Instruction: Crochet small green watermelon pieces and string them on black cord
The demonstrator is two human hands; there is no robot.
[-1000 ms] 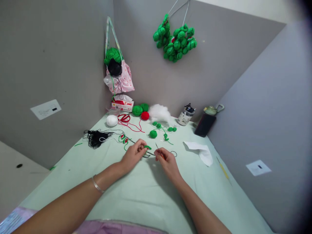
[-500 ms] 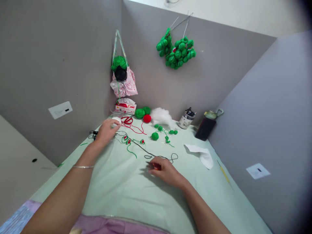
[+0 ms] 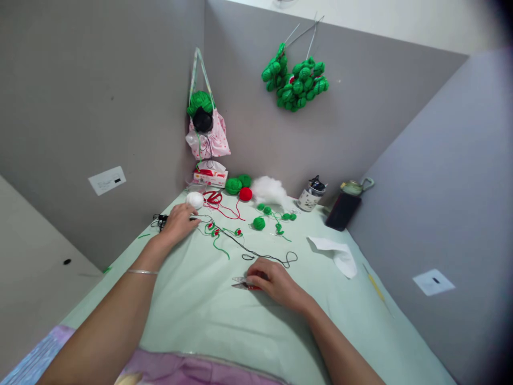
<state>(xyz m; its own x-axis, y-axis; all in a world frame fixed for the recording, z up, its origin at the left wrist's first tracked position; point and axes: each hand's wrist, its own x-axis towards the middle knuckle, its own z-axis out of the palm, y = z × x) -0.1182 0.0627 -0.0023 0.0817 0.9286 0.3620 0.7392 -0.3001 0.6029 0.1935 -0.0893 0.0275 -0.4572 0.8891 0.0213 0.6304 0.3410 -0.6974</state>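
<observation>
My left hand (image 3: 177,223) reaches to the far left of the pale green table (image 3: 192,305) and lies over a tangle of black yarn (image 3: 159,220), fingers curled on it. A black strand (image 3: 256,251) runs from there across the cloth. My right hand (image 3: 270,280) rests near the middle, fingers closed on small scissors (image 3: 243,284) with red handles; the blades point left. Small green and red crocheted pieces (image 3: 218,232) lie between the two hands.
At the back stand a white ball (image 3: 195,200), green yarn balls (image 3: 233,185), a red ball (image 3: 245,193), white stuffing (image 3: 267,190), a jar (image 3: 311,196) and a dark phone (image 3: 340,212). A white tissue (image 3: 339,255) lies right. Grey partitions enclose the table.
My left hand left the green piece and moved far left onto the black yarn. My right hand dropped toward me and now holds the scissors on the cloth.
</observation>
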